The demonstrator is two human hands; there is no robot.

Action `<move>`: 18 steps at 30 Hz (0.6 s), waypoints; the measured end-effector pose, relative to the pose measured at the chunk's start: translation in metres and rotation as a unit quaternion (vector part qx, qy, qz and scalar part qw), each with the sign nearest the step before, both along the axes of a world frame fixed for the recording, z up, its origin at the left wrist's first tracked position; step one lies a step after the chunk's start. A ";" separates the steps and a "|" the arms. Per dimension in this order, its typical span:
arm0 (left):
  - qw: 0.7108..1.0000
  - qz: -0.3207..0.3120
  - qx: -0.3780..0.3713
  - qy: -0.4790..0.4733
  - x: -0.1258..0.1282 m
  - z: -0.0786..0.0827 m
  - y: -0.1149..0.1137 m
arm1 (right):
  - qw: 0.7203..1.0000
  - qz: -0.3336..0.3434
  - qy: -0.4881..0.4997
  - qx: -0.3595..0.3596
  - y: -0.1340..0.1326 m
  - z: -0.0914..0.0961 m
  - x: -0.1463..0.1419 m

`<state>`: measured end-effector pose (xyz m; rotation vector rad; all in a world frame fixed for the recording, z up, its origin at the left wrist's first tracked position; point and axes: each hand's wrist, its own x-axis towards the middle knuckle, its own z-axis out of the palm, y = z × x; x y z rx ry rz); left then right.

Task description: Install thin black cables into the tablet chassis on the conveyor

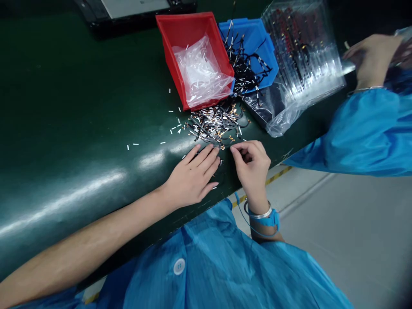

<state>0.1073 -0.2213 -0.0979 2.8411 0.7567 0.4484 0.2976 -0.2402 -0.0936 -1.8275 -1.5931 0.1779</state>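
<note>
My left hand (195, 176) lies flat on the green tabletop with its fingers stretched out, their tips at the near edge of a pile of short black cables (214, 122). These cables have white sleeves and gold-coloured ends. Just right of it, my right hand (252, 163) is closed, thumb and forefinger pinched together beside the pile. Whatever the pinch holds is too small to make out. A gold cable end (222, 147) lies between the two hands. Beyond the pile stands a red bin (174, 64) with a clear plastic bag (201, 73) of small white pieces inside.
A blue bin (268, 51) with more black cables adjoins the red one. Right of it lie clear plastic packs (302, 56). Small white tubes (174, 128) are scattered left of the pile. Another person's hand (375, 58) reaches in at right. A black-framed device (135, 10) sits at the back.
</note>
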 end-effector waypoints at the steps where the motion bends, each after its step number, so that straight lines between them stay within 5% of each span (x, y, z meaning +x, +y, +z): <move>1: 1.000 -0.002 -0.001 0.003 0.000 0.000 0.000 | 1.000 0.001 0.011 -0.008 -0.001 0.001 -0.005; 8: 1.000 -0.012 -0.015 0.018 0.001 0.001 0.001 | 0.999 -0.030 0.034 -0.014 0.000 -0.001 -0.020; 18: 0.999 -0.015 -0.029 0.017 0.002 0.001 0.002 | 0.995 -0.037 -0.087 0.031 -0.003 -0.005 -0.032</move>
